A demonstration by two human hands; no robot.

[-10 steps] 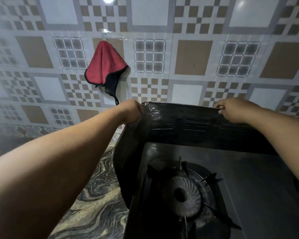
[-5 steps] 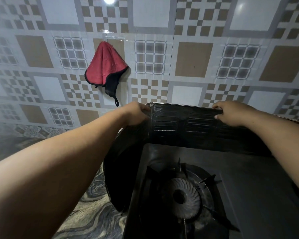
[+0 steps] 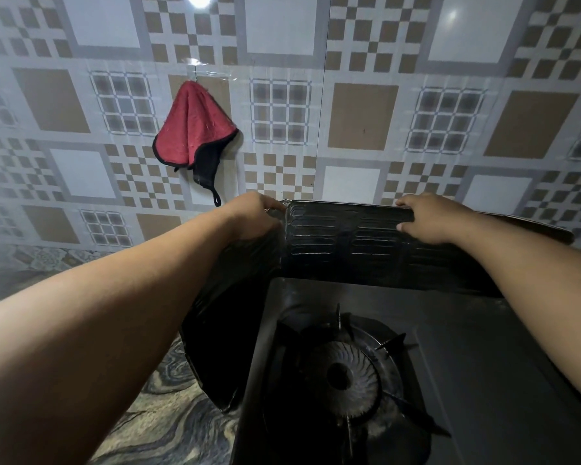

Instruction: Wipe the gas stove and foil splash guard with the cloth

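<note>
Both hands are on the top edge of the foil splash guard (image 3: pixel 349 236), which stands folded around the back and left side of the gas stove (image 3: pixel 483 364): the left hand (image 3: pixel 252 219) pinches it at the corner fold, the right hand (image 3: pixel 430 218) grips the rim further along, thumb on the inner face. Neither holds the cloth (image 3: pixel 193 129), which hangs on the tiled wall (image 3: pixel 366 115) above and to the left, well apart from the stove. I'd say the guard is being set or steadied; thin sheet like that wants a light, even hold with both hands, or it will crease at the fold. It looks dark, glossy and embossed with ribbed panels. The burner (image 3: pixel 342 377) sits bare below on the marbled worktop (image 3: pixel 168 421).
</note>
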